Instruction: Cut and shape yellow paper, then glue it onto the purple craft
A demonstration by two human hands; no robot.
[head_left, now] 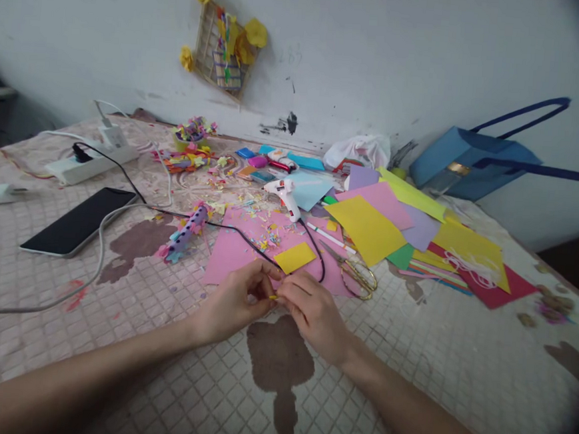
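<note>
My left hand [240, 300] and my right hand [315, 310] meet at the near edge of a pink sheet [226, 255]. Between their pinched fingertips is a small yellow piece [273, 297], mostly hidden by the fingers. Just beyond them a yellow paper rectangle [295, 257] lies on the pink sheet, among small paper scraps [266, 239]. Gold-handled scissors [360, 276] rest to the right of my right hand. A white glue gun [284, 195] lies farther back, its black cord curving close to my fingers.
Coloured paper sheets [367, 230] are piled at right, before a blue bag [474, 161]. At left are a dark tablet [81, 221], a power strip [90, 162] and loose cables. A decorated purple roll [185, 233] lies left of the pink sheet.
</note>
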